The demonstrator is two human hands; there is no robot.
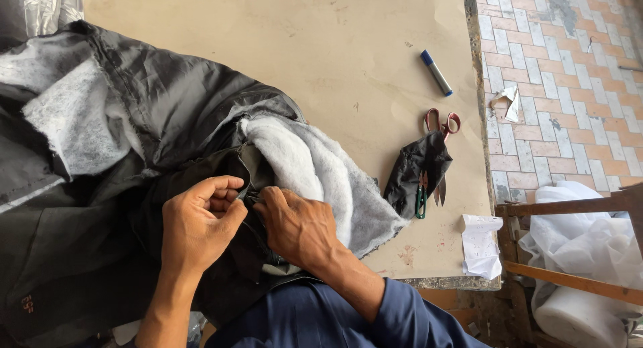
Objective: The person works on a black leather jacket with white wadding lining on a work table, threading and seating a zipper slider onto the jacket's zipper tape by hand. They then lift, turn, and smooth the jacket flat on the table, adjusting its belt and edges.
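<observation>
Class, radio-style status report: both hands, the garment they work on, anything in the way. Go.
Left hand and right hand both pinching the black padded garment at one spot. White wadding exposed beside them. Scissors, marker lie apart; nothing blocking.

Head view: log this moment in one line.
left hand: pinching black padded jacket fabric | right hand: pinching same seam | red-handled scissors: idle on table

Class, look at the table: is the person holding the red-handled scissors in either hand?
No: the red-handled scissors lie on the table, apart from the left hand and right hand, which both grip the dark garment.
</observation>
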